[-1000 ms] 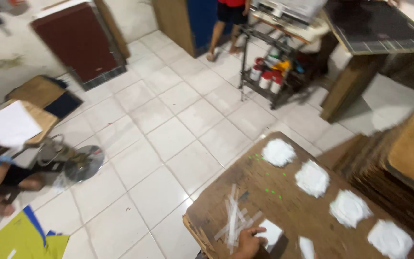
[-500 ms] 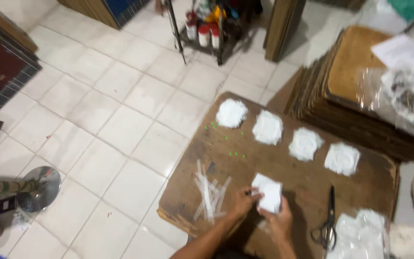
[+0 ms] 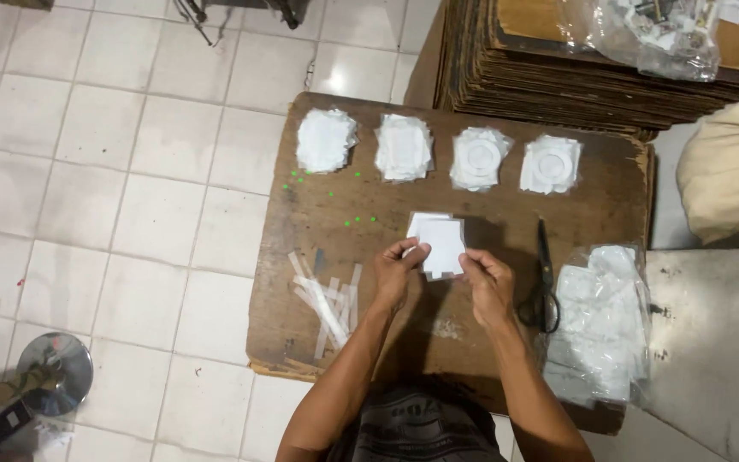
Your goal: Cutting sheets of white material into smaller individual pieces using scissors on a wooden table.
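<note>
Both hands pinching a small stack of white squares over a worn wooden board.

Left hand (image 3: 397, 275) gripping stack of white squares (image 3: 438, 243) at its 8 o'clock corner, thumb and fingers closed on it; right hand (image 3: 487, 284) pinching the 5 o'clock edge. Stack flat, thin, matte white, corners slightly offset, held near centre of board (image 3: 318, 214). Board brown, scuffed, frayed along the near edge, flecked with green dots at 10 o'clock. Four piles of white pieces (image 3: 404, 147) in a row at 12 o'clock, crinkled clear wrap, two showing ring shapes. Clear strips (image 3: 327, 299) scattered loose at 8 o'clock. Black scissors (image 3: 544, 278) lying closed at 3 o'clock, just beside right hand. Plastic bag of white pieces (image 3: 602, 325) at 4 o'clock, glossy and wrinkled. Stacked cardboard sheets (image 3: 558, 81) at 1 o'clock, edges ribbed.
</note>
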